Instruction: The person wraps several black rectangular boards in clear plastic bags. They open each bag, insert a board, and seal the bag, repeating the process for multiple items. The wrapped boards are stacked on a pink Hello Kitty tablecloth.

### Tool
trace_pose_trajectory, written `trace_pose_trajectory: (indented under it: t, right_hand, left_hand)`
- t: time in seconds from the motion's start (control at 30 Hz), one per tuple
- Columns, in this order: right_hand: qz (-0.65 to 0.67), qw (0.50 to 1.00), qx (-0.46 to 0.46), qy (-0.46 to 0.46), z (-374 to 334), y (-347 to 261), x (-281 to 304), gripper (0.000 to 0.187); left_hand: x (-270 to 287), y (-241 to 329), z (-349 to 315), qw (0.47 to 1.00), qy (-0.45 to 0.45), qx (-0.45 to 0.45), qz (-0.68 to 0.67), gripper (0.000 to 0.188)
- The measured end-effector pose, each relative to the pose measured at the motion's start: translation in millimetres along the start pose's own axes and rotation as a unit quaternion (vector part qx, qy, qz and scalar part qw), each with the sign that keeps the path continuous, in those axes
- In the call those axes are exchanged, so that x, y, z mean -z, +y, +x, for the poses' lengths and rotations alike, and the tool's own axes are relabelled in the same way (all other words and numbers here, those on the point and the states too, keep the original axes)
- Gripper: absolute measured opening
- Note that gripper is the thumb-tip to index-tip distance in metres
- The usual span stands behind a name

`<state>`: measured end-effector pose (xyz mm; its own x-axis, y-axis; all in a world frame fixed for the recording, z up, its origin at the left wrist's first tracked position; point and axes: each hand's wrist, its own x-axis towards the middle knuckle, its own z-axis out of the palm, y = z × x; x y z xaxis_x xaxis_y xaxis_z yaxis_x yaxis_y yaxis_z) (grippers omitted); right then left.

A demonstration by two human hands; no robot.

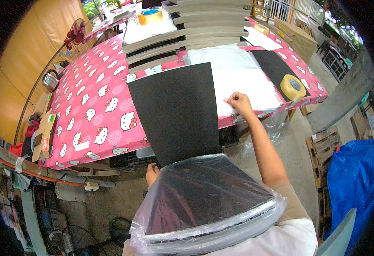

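A black sheet (178, 111) slants up against the table's front edge, its lower end at the mouth of a clear plastic bag (212, 192). More dark sheets show through the bag, which lies across my lap. My left hand (152, 173) is at the left edge of the bag's mouth, fingers curled against it and partly hidden. Over a stack of white sheets (248, 87), my right hand (240, 104) is closed in a pinch; whatever is between its fingertips is too small to make out. Clear plastic sleeves (214, 54) lie behind the white stack.
A pink patterned cloth covers the table (89, 102). Tall stacks of boards (212, 25) rise at the back. A tape roll (292, 87) rests on a black sheet (272, 64) at the right. A kettle (50, 80) stands far left; a blue tarp (353, 170) hangs over pallets at right.
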<state>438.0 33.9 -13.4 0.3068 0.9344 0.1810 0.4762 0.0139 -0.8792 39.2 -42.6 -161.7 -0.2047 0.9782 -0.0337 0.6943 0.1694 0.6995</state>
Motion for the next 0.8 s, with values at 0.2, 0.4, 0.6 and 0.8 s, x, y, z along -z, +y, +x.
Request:
trace_pose_trajectory:
  t: [0.2, 0.4, 0.6, 0.8]
  right_hand:
    - [0.234, 0.966, -0.107, -0.003, 5.9, 4.2, 0.4, 0.017]
    - [0.4, 0.903, -0.155, -0.027, 22.8, 26.9, 34.5, 0.01]
    - [0.289, 0.917, -0.018, 0.273, 39.6, 11.4, 72.5, 0.014]
    - [0.192, 0.895, 0.228, 0.331, 20.8, -93.0, 68.2, 0.015]
  left_hand:
    - [3.3, -4.7, 4.1, 1.0, -0.008, 0.017, -0.013, 0.02]
    - [19.0, -25.0, 22.1, 0.982, 0.049, -0.055, -0.172, 0.03]
    - [87.6, 14.6, 54.5, 0.954, 0.176, -0.058, -0.237, 0.037]
    - [140.8, 141.6, 41.0, 0.871, 0.195, -0.251, -0.375, 0.039]
